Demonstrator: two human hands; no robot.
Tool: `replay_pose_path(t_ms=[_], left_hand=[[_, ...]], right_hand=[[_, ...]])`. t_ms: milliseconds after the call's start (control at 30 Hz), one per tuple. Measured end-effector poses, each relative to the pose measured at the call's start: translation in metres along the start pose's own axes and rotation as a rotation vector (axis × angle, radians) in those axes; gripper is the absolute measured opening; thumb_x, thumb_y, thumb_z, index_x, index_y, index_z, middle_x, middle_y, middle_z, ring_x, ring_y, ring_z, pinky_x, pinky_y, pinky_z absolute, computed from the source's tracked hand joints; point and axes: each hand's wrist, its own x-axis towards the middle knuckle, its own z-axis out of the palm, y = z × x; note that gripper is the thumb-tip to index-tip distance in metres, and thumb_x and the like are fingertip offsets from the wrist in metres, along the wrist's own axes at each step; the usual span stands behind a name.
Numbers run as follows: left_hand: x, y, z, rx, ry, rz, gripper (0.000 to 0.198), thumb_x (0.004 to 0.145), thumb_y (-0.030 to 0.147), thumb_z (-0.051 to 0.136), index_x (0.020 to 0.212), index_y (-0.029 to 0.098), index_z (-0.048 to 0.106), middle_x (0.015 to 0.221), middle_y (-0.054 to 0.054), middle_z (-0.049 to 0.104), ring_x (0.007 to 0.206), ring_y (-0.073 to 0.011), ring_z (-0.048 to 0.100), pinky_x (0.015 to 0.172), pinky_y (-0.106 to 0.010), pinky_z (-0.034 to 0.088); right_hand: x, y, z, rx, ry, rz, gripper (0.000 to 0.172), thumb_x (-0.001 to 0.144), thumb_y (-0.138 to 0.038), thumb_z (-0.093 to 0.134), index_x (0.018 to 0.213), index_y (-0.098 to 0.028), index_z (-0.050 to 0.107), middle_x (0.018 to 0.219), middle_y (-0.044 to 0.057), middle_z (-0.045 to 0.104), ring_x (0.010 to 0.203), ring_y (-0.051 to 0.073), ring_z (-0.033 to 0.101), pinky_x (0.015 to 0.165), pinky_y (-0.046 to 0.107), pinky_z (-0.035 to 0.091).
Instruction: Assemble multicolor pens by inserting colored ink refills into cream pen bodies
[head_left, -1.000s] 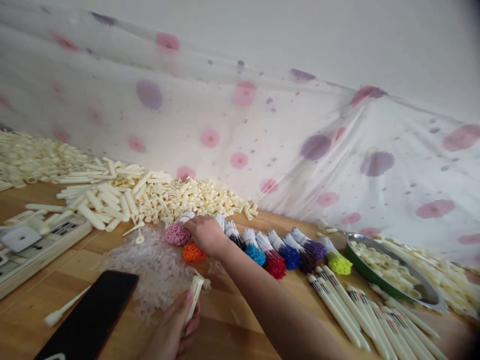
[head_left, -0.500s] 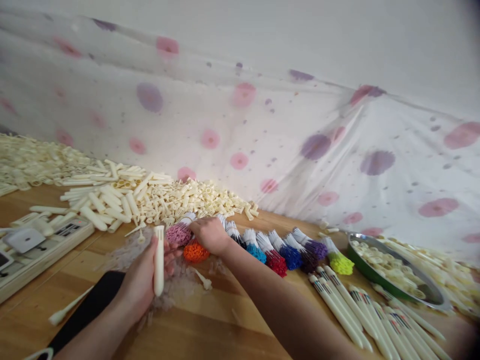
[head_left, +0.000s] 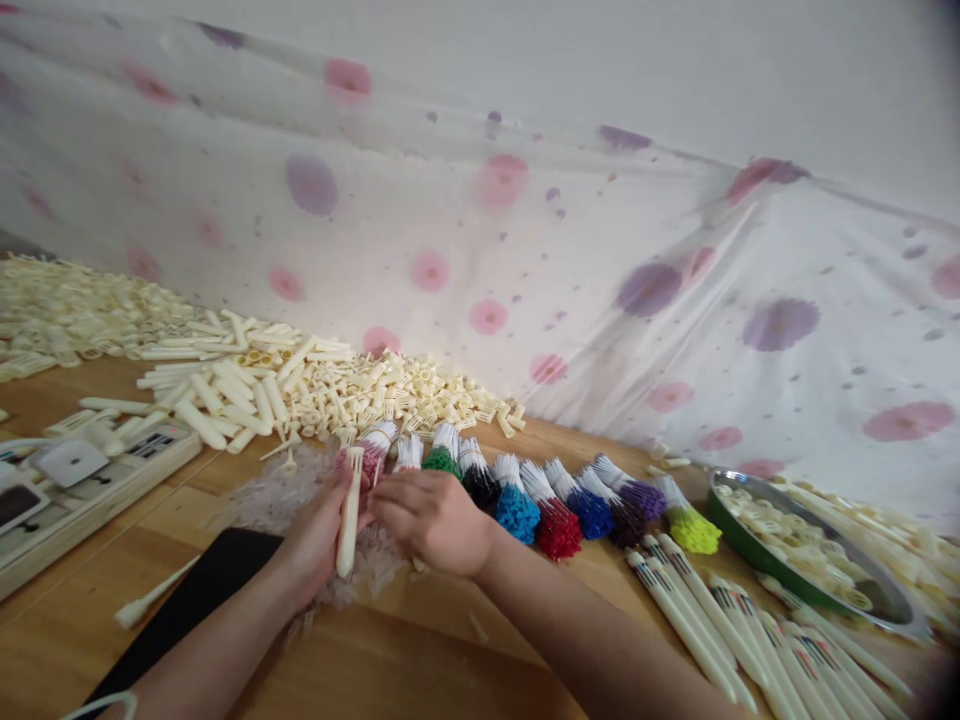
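Observation:
My left hand (head_left: 322, 535) is closed around a cream pen barrel (head_left: 350, 515), held almost upright with its slotted end on top. Close beside it, my right hand (head_left: 435, 520) has its fingers pinched together; whatever they hold is hidden. Behind the hands runs a row of refill bundles with white stems and coloured ends: pink (head_left: 375, 440), green (head_left: 442, 455), black (head_left: 478, 475), light blue (head_left: 516, 510), red (head_left: 556, 525), blue (head_left: 591, 512), purple (head_left: 641, 497) and yellow (head_left: 691, 525). My right hand partly covers the orange-red bundle (head_left: 409, 453).
Cream barrels (head_left: 225, 390) and small plastic parts (head_left: 405, 390) are heaped at the back. A power strip (head_left: 97, 490) lies left, beside a dark flat object (head_left: 202, 590). Finished-looking multicolour pens (head_left: 682, 610) and a green-sided metal dish (head_left: 795, 570) of rings are at right.
My right hand has drawn back from the refill bundles toward my left hand. The left hand with the barrel appears slightly farther right, as the whole view has shifted a little.

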Motion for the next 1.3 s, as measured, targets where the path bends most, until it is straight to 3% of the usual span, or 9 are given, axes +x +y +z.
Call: replay_pose_path(t_ms=[67,167,267,333,400,567,767,933,1300], left_hand=[[-0.001,0.000,-0.002,0.055,-0.003,0.018,0.023,0.084,0.034,0.057,0.074,0.014,0.062,0.067,-0.001,0.065,0.070,-0.0165,0.065,0.065,-0.023,0.052],[-0.009,0.001,-0.004,0.167,0.008,0.067,0.032,0.077,0.048,0.061,0.083,0.017,0.064,0.076,0.000,0.067,0.067,-0.0159,0.063,0.061,-0.022,0.050],[-0.025,0.001,-0.007,0.298,-0.023,0.108,0.031,0.071,0.049,0.067,0.081,0.019,0.066,0.069,0.002,0.066,0.055,-0.0124,0.056,0.055,-0.019,0.045],[-0.038,-0.003,-0.009,0.393,-0.083,0.139,0.026,0.069,0.043,0.072,0.081,0.021,0.066,0.067,0.003,0.066,0.062,-0.0138,0.058,0.061,-0.019,0.045],[-0.048,-0.011,-0.009,0.529,-0.191,0.204,0.025,0.071,0.040,0.070,0.090,0.025,0.064,0.083,0.000,0.069,0.082,-0.0183,0.061,0.071,-0.021,0.046],[-0.056,-0.032,-0.008,0.596,-0.553,0.370,0.008,0.084,0.030,0.056,0.091,0.030,0.060,0.099,0.000,0.064,0.104,-0.0213,0.056,0.089,-0.027,0.043],[-0.056,-0.040,-0.006,0.512,-0.593,0.411,0.008,0.086,0.029,0.055,0.092,0.033,0.058,0.095,0.002,0.063,0.105,-0.0206,0.056,0.092,-0.028,0.042],[-0.057,-0.041,-0.006,0.515,-0.579,0.376,0.007,0.086,0.030,0.055,0.091,0.031,0.059,0.098,0.001,0.063,0.105,-0.0198,0.056,0.093,-0.027,0.042],[-0.055,-0.040,-0.003,0.592,-0.539,0.281,0.010,0.082,0.022,0.057,0.090,0.028,0.059,0.093,0.001,0.064,0.100,-0.0214,0.057,0.089,-0.030,0.042]], right_hand=[[-0.007,-0.015,-0.011,0.165,0.166,0.020,0.023,0.090,-0.014,0.039,0.091,-0.016,0.062,0.102,0.010,0.068,0.095,0.017,0.060,0.086,0.029,0.047],[-0.018,-0.020,-0.025,0.574,0.552,0.435,0.009,0.083,-0.019,0.055,0.085,-0.020,0.063,0.086,0.005,0.070,0.082,0.017,0.063,0.077,0.029,0.050],[-0.033,-0.007,-0.036,0.726,0.788,0.735,0.003,0.082,-0.023,0.058,0.085,-0.021,0.058,0.073,0.000,0.066,0.066,0.014,0.063,0.065,0.027,0.051],[-0.044,0.000,-0.044,0.766,0.841,0.794,0.003,0.084,-0.024,0.056,0.085,-0.021,0.055,0.068,-0.002,0.065,0.060,0.012,0.062,0.060,0.026,0.052],[-0.056,-0.003,-0.055,0.811,0.877,0.842,0.006,0.082,-0.024,0.060,0.080,-0.020,0.056,0.065,-0.002,0.064,0.059,0.012,0.062,0.060,0.025,0.052],[-0.078,-0.046,-0.088,0.698,1.025,0.756,0.009,0.078,-0.014,0.065,0.080,-0.022,0.062,0.073,0.000,0.066,0.068,0.013,0.063,0.058,0.022,0.052],[-0.085,-0.077,-0.095,0.171,0.854,0.314,0.016,0.087,-0.017,0.055,0.100,-0.020,0.063,0.068,0.004,0.069,0.071,0.018,0.068,0.058,0.028,0.059],[-0.078,-0.076,-0.087,0.107,0.611,0.264,0.017,0.083,-0.012,0.060,0.098,-0.020,0.061,0.078,0.000,0.073,0.075,0.014,0.069,0.071,0.022,0.059],[-0.079,-0.073,-0.079,0.092,0.647,0.223,0.013,0.086,-0.010,0.054,0.095,-0.013,0.062,0.080,0.004,0.072,0.081,0.013,0.067,0.075,0.022,0.058]])
